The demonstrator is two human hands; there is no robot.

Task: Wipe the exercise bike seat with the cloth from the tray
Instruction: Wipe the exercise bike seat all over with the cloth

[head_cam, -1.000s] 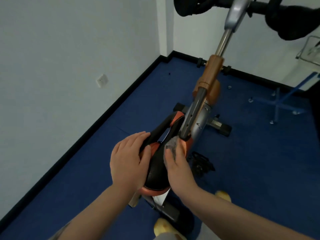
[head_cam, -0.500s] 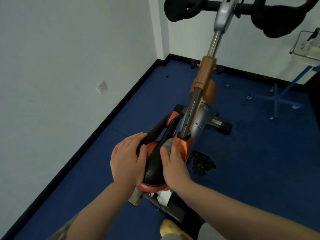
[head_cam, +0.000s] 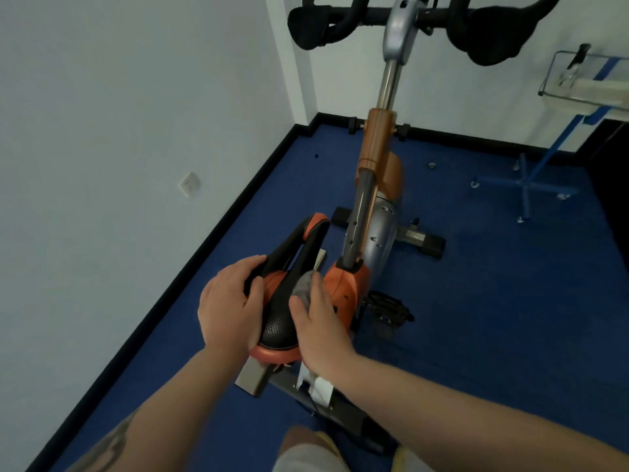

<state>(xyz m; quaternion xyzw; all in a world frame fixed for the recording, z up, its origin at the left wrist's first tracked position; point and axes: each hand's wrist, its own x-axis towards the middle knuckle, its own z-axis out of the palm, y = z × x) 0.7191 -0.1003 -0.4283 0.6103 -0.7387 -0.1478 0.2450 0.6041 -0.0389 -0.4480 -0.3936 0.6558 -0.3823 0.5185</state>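
**Grey cloth pressed to the saddle's right flank**

Right hand (head_cam: 321, 330) flat over a fuzzy grey cloth (head_cam: 304, 288), fingers spread and pressing rather than clenched, wad pinned against the right side of the exercise bike seat (head_cam: 282, 301). Left hand (head_cam: 229, 304) clasped on the seat's left edge, thumb on top, fingers curled over the rim. Seat long and narrow: black perforated padding at the near, wide end, glossy orange trim around the rim, a slot down the middle towards the tapered far nose. Just right of it, a smooth orange housing (head_cam: 343, 287) with a grey perforated post rising out. Far off, padded black handlebars (head_cam: 422, 18) on a chrome stem. Underfoot, flat blue carpet (head_cam: 493, 301); plain white wall (head_cam: 119, 114) on the left.
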